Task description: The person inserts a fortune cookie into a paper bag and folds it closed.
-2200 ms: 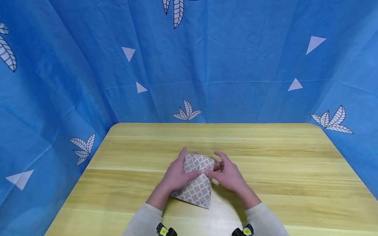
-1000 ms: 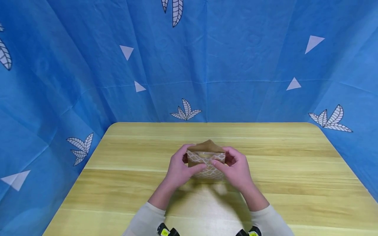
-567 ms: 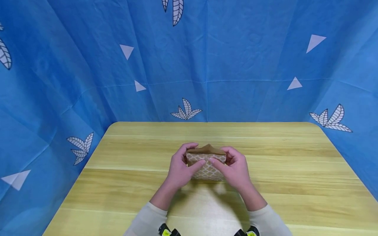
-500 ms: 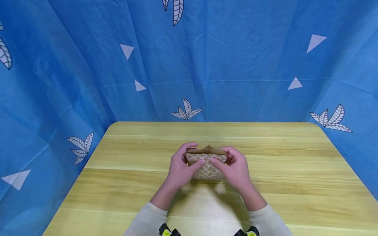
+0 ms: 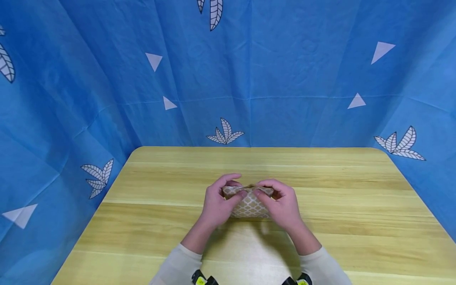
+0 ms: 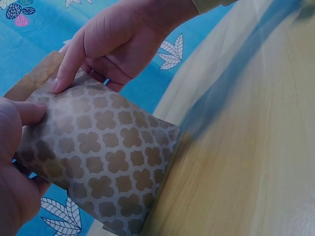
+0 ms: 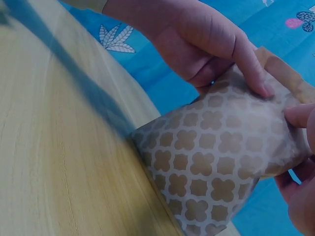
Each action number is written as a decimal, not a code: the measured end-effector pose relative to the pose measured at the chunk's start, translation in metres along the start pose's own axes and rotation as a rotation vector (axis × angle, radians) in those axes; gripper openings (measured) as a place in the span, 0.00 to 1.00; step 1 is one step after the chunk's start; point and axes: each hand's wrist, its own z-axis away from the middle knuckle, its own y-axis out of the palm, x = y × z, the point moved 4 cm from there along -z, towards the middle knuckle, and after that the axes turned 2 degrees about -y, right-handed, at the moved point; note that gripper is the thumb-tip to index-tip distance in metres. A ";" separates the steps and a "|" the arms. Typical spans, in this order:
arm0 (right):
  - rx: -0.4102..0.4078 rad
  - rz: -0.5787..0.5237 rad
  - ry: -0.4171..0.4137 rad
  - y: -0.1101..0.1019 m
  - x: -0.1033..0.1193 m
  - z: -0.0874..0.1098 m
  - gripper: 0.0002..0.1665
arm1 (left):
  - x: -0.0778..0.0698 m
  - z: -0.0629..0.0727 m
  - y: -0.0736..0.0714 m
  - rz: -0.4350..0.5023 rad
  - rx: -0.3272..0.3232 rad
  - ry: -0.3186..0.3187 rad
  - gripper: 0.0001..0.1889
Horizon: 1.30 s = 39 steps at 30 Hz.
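A brown paper bag (image 5: pixel 250 208) with a white quatrefoil pattern stands upright at the middle of the table, its bottom edge at the wood. My left hand (image 5: pixel 218 204) grips the bag's upper left part, thumb on the patterned front and fingers behind. On the upper right, my right hand (image 5: pixel 282 202) holds it the same way, the two thumbs close together near the top edge. In the left wrist view, a plain brown strip of the bag's back panel (image 6: pixel 37 78) shows behind the top edge. The paper bulges and creases around the thumbs. Most fingertips are hidden behind the bag.
The light wooden table (image 5: pixel 142 182) has rounded far corners. A blue curtain (image 5: pixel 285 71) with white leaves and triangles hangs behind it and along both sides. Shadows of the arms fall on the wood in front of the bag.
The bag was lying down with hands at its sides, then was raised upright with its mouth gaping. Now its top is drawn nearly together, the back flap lower and the right fingers further inward.
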 end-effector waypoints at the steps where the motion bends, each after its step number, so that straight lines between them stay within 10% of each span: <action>1: 0.002 0.000 0.001 0.000 0.000 0.000 0.11 | 0.000 0.000 0.000 0.005 0.002 0.002 0.20; 18: 0.042 -0.162 -0.044 -0.002 0.000 0.002 0.13 | -0.007 0.000 -0.002 -0.079 0.009 0.262 0.13; 26: 0.087 -0.109 -0.015 -0.003 0.000 0.004 0.13 | 0.023 -0.004 -0.003 -0.108 0.016 0.300 0.13; 39: -0.018 0.062 -0.007 0.002 0.016 -0.002 0.10 | 0.022 -0.004 -0.004 -0.170 -0.045 0.375 0.06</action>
